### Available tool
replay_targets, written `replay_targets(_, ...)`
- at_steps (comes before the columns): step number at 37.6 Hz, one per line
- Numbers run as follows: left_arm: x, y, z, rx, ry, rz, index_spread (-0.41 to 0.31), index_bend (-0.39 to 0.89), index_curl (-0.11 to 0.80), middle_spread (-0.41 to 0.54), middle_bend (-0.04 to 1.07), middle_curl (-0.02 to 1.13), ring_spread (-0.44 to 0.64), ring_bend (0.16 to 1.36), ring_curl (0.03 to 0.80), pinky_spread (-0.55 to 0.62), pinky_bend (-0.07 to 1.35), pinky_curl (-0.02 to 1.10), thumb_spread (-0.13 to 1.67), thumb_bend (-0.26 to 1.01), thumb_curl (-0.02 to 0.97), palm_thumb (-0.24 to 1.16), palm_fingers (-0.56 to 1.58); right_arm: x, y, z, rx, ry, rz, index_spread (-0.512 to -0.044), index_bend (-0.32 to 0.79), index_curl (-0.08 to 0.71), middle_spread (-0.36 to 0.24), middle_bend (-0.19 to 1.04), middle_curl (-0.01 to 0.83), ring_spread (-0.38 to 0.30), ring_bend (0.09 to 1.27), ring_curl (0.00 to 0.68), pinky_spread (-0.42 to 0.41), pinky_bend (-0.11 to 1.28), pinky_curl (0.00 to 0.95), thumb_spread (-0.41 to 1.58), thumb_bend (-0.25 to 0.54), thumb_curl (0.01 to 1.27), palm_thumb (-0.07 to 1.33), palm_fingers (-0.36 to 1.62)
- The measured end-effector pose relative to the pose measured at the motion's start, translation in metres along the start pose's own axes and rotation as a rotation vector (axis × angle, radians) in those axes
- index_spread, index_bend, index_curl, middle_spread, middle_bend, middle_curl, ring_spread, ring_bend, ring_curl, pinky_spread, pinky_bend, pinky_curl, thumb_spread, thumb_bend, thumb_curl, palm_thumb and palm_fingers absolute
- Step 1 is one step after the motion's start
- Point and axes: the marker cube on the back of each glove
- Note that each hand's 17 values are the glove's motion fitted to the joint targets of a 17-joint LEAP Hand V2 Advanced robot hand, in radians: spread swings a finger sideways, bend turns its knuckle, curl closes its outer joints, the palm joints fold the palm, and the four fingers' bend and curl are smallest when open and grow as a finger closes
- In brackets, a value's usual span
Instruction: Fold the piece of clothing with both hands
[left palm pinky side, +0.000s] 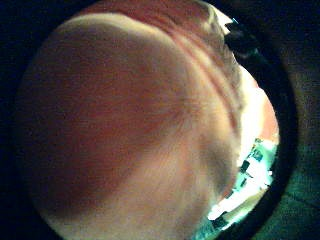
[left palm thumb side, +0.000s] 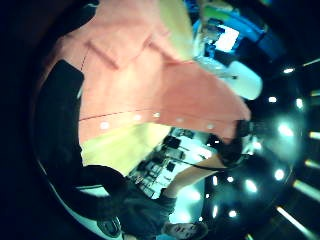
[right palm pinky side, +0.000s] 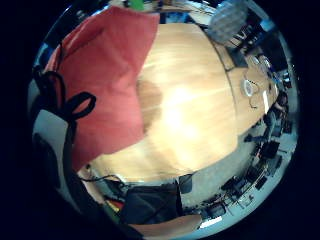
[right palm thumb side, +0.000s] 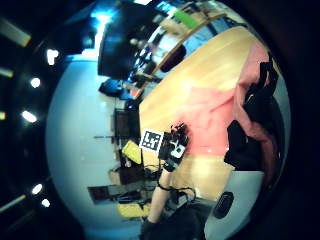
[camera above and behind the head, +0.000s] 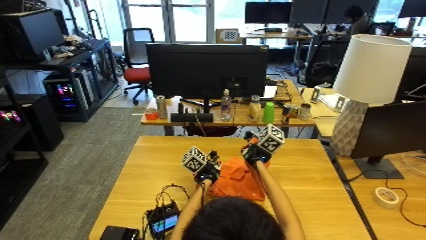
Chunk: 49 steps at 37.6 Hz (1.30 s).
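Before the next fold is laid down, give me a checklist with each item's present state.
1. Left hand grips the orange shirt: ok; the thumb side palm view shows black fingers curled on its buttoned edge.
2. Right hand holds the shirt: ok; it lifts one end up off the wooden table.
3. Shirt lies flat: not ok; it hangs bunched between the hands.
4. Bare table beyond the shirt to lay it on: ok.
5. Small device and its cables at the near table edge stay apart from the shirt: ok.
6. Sleeves tucked in: cannot tell.
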Motion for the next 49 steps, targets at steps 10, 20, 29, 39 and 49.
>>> replay_targets(10,0.001,0.027,-0.093,0.480,0.179,0.039,-0.079,0.19,0.338,0.045,0.16,0.33,0.10,0.61,0.308,0.09,0.42,0.35,1.58,0.17,0.209,0.29,0.42,-0.115,0.039,0.100,-0.064,-0.138,-0.145,-0.218,0.14,0.396,-0.167,0.48,0.561,-0.235,0.78,0.503,-0.315,0.69,0.446,0.89,-0.025,0.38,1.16,1.33)
replay_targets(20,-0.012,0.063,-0.136,0.560,0.239,-0.084,-0.073,0.18,0.362,0.050,0.15,0.32,0.09,0.58,0.312,0.09,0.39,0.35,1.60,0.24,0.229,0.36,0.42,-0.144,0.083,0.192,-0.414,-0.370,-0.099,-0.212,0.06,0.354,-0.147,0.40,0.521,-0.226,0.75,0.478,-0.314,0.70,0.434,0.85,-0.024,0.42,1.12,1.10)
replay_targets(29,-0.014,0.054,-0.144,0.626,0.182,0.156,-0.071,0.16,0.362,0.051,0.15,0.31,0.10,0.58,0.318,0.09,0.38,0.36,1.60,0.25,0.222,0.33,0.40,-0.119,0.076,0.132,-0.373,-0.569,-0.093,-0.206,0.06,0.281,-0.089,0.30,0.478,-0.169,0.66,0.440,-0.236,0.69,0.415,1.01,-0.015,0.42,1.05,1.03)
replay_targets(39,-0.031,0.012,-0.118,0.553,-0.144,-0.088,-0.070,0.16,0.358,0.061,0.15,0.30,0.11,0.58,0.324,0.11,0.39,0.37,1.58,0.23,0.213,0.26,0.38,-0.076,0.054,0.061,-0.055,-0.280,-0.397,-0.214,0.10,0.266,-0.062,0.25,0.462,-0.129,0.57,0.416,-0.127,0.59,0.389,1.09,-0.011,0.43,1.03,0.94)
replay_targets(49,0.021,0.049,-0.120,0.543,-0.269,-0.019,-0.069,0.16,0.355,0.075,0.15,0.29,0.13,0.59,0.325,0.13,0.40,0.38,1.54,0.20,0.212,0.23,0.35,-0.053,0.087,0.021,-0.123,-0.229,-0.280,-0.233,0.13,0.281,-0.046,0.20,0.441,-0.083,0.45,0.380,0.010,0.49,0.350,1.15,-0.014,0.43,1.00,0.82)
